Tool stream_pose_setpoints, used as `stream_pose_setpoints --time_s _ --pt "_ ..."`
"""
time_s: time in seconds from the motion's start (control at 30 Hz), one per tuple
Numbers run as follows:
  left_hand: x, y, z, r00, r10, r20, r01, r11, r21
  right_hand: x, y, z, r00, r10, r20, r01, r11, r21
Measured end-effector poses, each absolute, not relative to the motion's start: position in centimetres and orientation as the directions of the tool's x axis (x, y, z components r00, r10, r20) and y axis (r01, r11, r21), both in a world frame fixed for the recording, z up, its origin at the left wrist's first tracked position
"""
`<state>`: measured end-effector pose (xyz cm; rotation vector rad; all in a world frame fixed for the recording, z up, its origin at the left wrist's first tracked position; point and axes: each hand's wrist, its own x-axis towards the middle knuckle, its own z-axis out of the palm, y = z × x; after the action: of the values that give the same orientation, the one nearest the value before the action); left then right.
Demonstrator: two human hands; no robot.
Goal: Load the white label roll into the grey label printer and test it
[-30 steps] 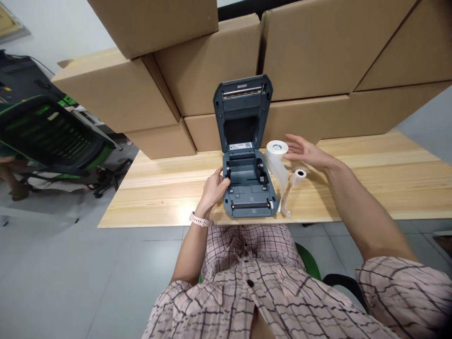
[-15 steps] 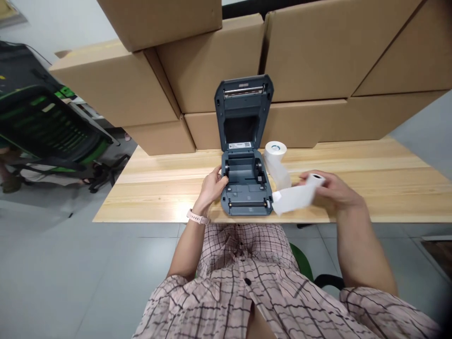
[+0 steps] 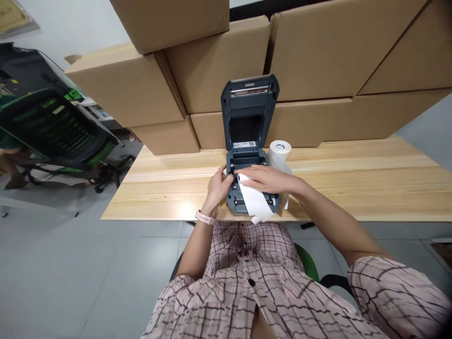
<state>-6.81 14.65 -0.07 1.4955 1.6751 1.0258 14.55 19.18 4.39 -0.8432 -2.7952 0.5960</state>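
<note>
A dark grey label printer rests near the table's front edge, its lid raised. My left hand grips the printer's left side, thumb at the rim of the roll bay. Over that bay, my right hand holds a small white paper roll, its hollow core facing left. A loose strip from this roll hangs over the printer's front. Just right of the printer stands a second, larger paper roll, its loose end trailing forward behind my right wrist. The hand and paper hide much of the bay.
Stacked cardboard boxes line the back of the wooden table. A black and green office chair stands on the floor at left, where part of another person shows.
My right hand has brought the small paper roll leftward from the table on the right to over the printer bay. My left hand stays on the printer. The view has shifted slightly.
</note>
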Motion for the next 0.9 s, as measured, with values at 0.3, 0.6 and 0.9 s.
stream_pose_setpoints --time_s 0.3,0.6,0.9 --pt "-6.6 15.3 -1.1 -0.01 0.99 0.139 0.182 -0.135 0.974 14.4 16.8 3.7 -0.767 0.638 0.073 0.573 0.731 -0.369" --pt "-6.4 15.3 -1.6 0.002 0.994 0.107 0.04 -0.107 0.993 13.5 15.4 4.0 -0.69 0.723 0.032 0.684 0.665 -0.301" --pt "-6.0 15.0 -1.9 0.036 0.998 0.052 -0.132 -0.047 0.99 14.7 14.6 3.1 -0.752 0.654 0.08 0.599 0.729 -0.33"
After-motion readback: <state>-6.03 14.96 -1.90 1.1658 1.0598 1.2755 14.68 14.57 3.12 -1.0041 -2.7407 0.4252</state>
